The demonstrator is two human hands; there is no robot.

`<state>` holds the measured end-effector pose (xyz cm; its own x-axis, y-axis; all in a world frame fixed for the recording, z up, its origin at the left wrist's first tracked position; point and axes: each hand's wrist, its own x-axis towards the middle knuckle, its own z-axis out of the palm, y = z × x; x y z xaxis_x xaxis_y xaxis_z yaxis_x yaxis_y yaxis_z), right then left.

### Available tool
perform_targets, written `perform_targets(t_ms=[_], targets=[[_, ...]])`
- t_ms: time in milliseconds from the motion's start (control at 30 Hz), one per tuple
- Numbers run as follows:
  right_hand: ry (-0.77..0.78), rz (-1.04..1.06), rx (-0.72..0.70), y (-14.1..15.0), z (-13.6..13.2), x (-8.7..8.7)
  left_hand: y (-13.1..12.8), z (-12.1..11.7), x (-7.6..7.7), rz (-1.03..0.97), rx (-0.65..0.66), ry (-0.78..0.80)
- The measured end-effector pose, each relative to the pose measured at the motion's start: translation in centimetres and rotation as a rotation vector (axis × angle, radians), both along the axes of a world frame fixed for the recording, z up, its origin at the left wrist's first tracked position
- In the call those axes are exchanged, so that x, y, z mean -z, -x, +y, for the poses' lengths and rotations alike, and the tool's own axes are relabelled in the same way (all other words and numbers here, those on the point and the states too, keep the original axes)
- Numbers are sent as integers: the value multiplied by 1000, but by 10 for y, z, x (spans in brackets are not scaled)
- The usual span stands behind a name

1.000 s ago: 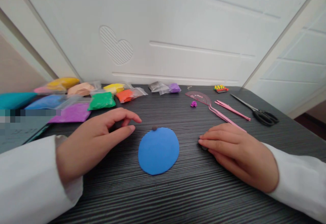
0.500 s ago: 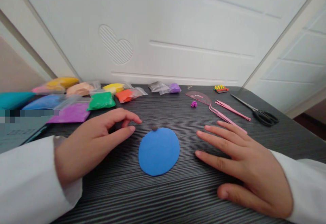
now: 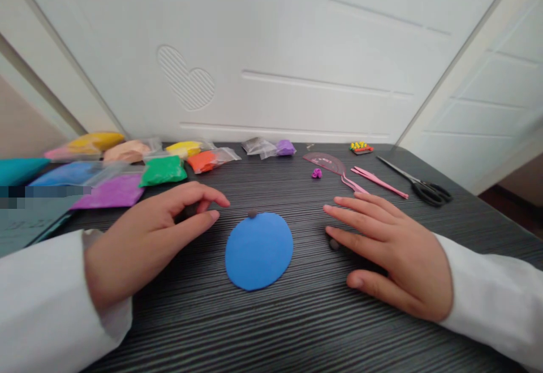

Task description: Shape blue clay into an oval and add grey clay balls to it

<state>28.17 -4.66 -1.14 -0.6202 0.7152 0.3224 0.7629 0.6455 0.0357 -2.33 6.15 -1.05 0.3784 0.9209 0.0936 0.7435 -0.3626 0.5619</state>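
A flat blue clay disc point(image 3: 259, 254) lies on the dark table between my hands. One small black clay ball point(image 3: 252, 214) sits at its upper edge. To the left of the disc rests my left hand point(image 3: 156, 234), thumb and index finger a little apart at the tips, the other fingers curled under and partly hidden. I see nothing held in it. My right hand point(image 3: 386, 248) is spread palm down on the right side, fingers stretched. A second small black ball point(image 3: 334, 244) shows beneath its index finger, partly covered by it.
Bags of coloured clay, such as a green one point(image 3: 163, 170) and a purple one point(image 3: 116, 191), line the left and back. A pink protractor point(image 3: 326, 162), a magenta clay piece point(image 3: 317, 173), pink tweezers point(image 3: 379, 181) and black-handled scissors point(image 3: 426, 189) lie right. A white panel point(image 3: 254, 44) stands behind.
My right hand has drawn slightly left and up, and the second black ball now shows under its index finger. The left hand keeps its pose. The whole view has shifted a little.
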Motion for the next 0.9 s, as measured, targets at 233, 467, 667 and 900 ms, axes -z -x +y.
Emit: perform_targets(t_ms=[233,467,667,900], targets=[[4,42,-109,4,-5,1,1,2,3,-9,16,-8],[-13,67,-145,0,-6,0,4,4,6,8,27,-2],[7,25,-89,2,-6,-1,3,1,4,-8,27,-7],[21,63,-180,4,-10,0,3,0,1,-7,36,8]])
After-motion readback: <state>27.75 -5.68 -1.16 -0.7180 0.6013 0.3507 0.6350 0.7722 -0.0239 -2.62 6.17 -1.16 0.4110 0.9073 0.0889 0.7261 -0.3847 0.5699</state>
